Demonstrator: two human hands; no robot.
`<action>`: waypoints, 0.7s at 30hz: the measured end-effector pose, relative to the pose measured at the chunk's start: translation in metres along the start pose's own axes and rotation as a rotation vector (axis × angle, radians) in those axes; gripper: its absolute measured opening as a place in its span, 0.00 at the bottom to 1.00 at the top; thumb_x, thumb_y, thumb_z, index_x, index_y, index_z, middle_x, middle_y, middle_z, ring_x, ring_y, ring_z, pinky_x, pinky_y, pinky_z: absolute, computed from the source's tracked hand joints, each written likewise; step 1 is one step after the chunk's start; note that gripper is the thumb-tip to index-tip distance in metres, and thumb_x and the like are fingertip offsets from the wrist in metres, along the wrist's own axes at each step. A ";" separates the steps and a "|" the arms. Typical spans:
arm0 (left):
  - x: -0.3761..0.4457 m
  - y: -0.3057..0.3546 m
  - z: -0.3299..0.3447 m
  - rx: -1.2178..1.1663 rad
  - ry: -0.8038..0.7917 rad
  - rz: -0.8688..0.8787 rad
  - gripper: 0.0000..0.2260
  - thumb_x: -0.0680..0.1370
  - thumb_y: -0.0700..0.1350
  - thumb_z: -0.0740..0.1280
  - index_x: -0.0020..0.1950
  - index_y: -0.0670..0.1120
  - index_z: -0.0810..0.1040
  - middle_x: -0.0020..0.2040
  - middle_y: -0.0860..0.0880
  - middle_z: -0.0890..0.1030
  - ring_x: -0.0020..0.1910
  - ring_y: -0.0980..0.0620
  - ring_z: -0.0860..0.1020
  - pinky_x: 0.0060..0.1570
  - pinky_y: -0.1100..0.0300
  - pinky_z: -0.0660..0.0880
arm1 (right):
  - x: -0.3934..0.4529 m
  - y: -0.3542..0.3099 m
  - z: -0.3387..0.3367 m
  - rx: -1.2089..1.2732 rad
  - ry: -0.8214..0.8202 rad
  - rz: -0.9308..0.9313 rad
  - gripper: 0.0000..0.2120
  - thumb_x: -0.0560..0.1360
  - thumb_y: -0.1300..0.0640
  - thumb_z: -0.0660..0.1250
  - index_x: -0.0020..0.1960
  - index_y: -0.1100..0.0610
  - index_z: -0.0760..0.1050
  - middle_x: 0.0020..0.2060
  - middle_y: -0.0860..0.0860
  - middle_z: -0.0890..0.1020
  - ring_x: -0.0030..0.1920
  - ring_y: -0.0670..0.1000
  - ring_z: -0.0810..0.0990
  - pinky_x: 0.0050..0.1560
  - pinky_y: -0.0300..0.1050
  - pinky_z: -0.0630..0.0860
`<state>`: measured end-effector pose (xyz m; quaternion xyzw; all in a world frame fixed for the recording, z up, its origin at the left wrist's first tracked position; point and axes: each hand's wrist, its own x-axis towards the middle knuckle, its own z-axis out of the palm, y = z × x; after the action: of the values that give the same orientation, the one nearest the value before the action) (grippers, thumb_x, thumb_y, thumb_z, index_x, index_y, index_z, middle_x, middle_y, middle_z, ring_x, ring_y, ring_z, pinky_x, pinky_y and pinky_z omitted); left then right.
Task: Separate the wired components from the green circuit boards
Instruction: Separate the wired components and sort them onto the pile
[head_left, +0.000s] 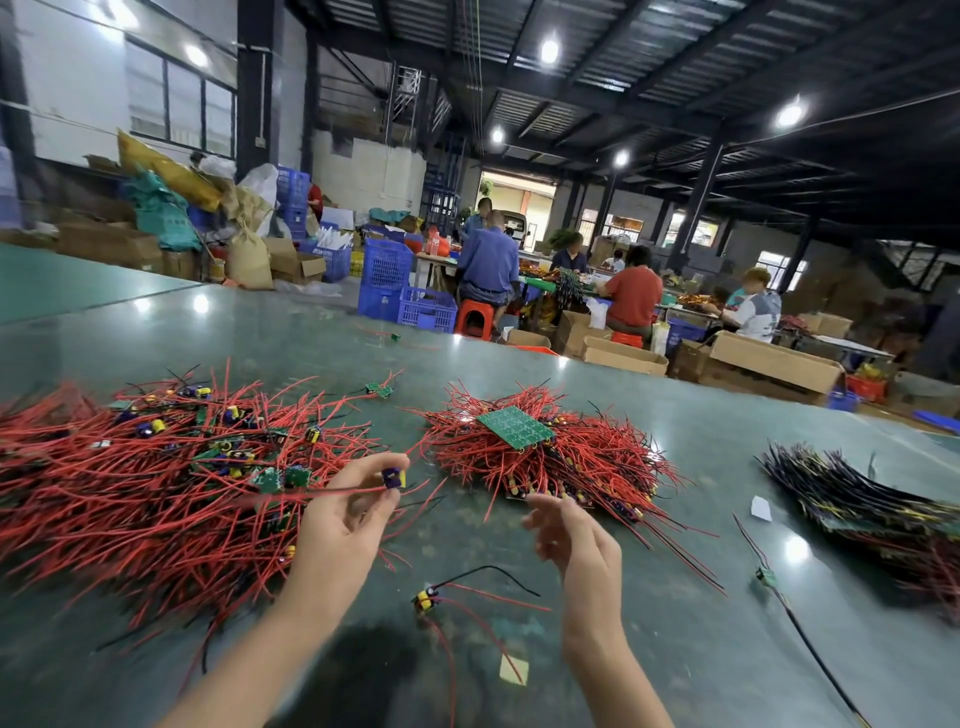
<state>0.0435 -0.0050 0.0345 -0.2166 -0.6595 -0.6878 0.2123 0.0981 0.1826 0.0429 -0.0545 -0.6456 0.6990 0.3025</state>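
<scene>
My left hand (345, 512) is raised above the glossy dark green table (675, 597), thumb and fingertips pinching a small purple and yellow wired component (394, 477) whose thin red wire (311, 493) trails off to the left. My right hand (571, 535) hovers just beside it, holding nothing, its fingers loosely curled and apart. Under and to the left of my left hand spreads a broad loose heap of red-wired components (156, 483), with small green board pieces and purple and yellow parts scattered through it. Beyond my right hand sits a tighter mound of red wires (545, 457), and on top of it lies a flat rectangular green circuit board (517, 427), tilted slightly. At the far right lies a stack of boards bristling with dark wires (857, 499), well apart from both hands. On the bare table between my forearms rests one loose yellow and purple component with red and black leads (426, 598). Farther right lies a small green connector on a long dark wire (766, 577), near a scrap of white paper (760, 508). Several people sit working at tables across the hall, among blue plastic crates (387, 270) and cardboard boxes (774, 361).
</scene>
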 end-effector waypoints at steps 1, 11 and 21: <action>0.000 0.002 0.002 -0.032 0.020 -0.009 0.15 0.73 0.27 0.66 0.50 0.46 0.80 0.53 0.46 0.80 0.51 0.58 0.78 0.52 0.72 0.72 | -0.002 0.000 0.002 -0.005 -0.066 0.026 0.18 0.80 0.60 0.57 0.40 0.59 0.84 0.32 0.54 0.82 0.34 0.48 0.74 0.34 0.37 0.70; -0.022 0.006 0.023 -0.373 -0.237 -0.099 0.12 0.64 0.36 0.76 0.45 0.42 0.82 0.43 0.46 0.84 0.42 0.52 0.83 0.45 0.64 0.78 | -0.020 0.004 0.025 0.064 -0.391 0.233 0.14 0.72 0.48 0.64 0.43 0.56 0.84 0.32 0.52 0.79 0.31 0.47 0.74 0.37 0.39 0.72; -0.012 0.002 0.018 -0.448 -0.287 -0.391 0.17 0.68 0.52 0.74 0.47 0.40 0.78 0.37 0.41 0.79 0.32 0.47 0.80 0.33 0.61 0.78 | -0.010 -0.006 0.011 0.062 -0.394 0.216 0.05 0.68 0.57 0.70 0.41 0.56 0.85 0.30 0.49 0.80 0.31 0.43 0.72 0.37 0.34 0.69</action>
<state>0.0543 0.0132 0.0300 -0.2217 -0.5442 -0.8059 -0.0717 0.1030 0.1680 0.0468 0.0233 -0.6608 0.7441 0.0955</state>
